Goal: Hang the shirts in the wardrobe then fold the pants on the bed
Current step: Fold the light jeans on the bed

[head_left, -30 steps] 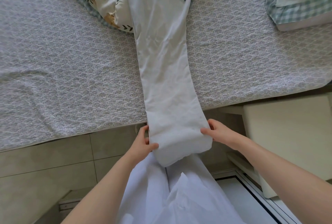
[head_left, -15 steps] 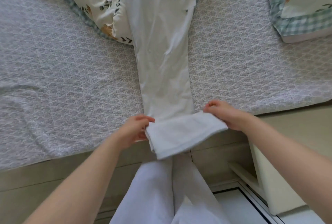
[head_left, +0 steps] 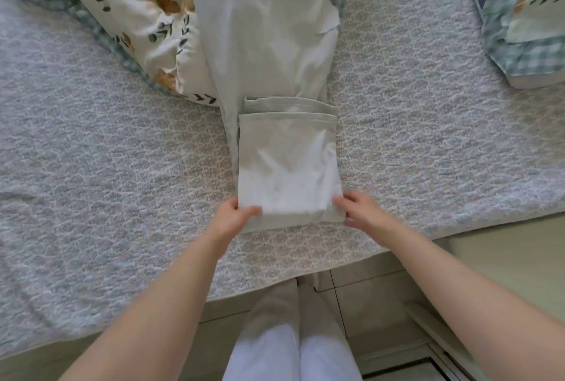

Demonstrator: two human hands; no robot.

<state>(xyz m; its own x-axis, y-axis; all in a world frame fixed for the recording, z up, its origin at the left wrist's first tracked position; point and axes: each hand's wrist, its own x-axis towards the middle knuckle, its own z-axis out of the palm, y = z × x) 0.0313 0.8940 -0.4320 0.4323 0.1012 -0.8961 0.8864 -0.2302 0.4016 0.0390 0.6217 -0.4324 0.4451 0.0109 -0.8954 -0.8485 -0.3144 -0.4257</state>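
The person's legs (head_left: 293, 350), in white, are standing on the tiled floor (head_left: 367, 298), right against the bed (head_left: 91, 151). Both arms are reaching over its edge. The left hand (head_left: 237, 215) is pinching the near left corner of the pants (head_left: 287, 163), thumb on top. The right hand (head_left: 356, 209) is holding the near right corner. It is a bit blurry, but its fingers are curling round the edge.

No shirts are in sight, so I think the folding part is going on. The leg ends are lying doubled over on the legs, making a flat, neat square. Next, I think, both hands should be lifting that square together and turning it over again toward the waist, with the sides lined up.

The pants are pale, thin, smooth and floppy. The bed cover is grey and bumpy. Farther off, the waist end is lying partly on a puffy flowered blanket (head_left: 131, 7). A checked pillow (head_left: 526, 38) is sitting far right.
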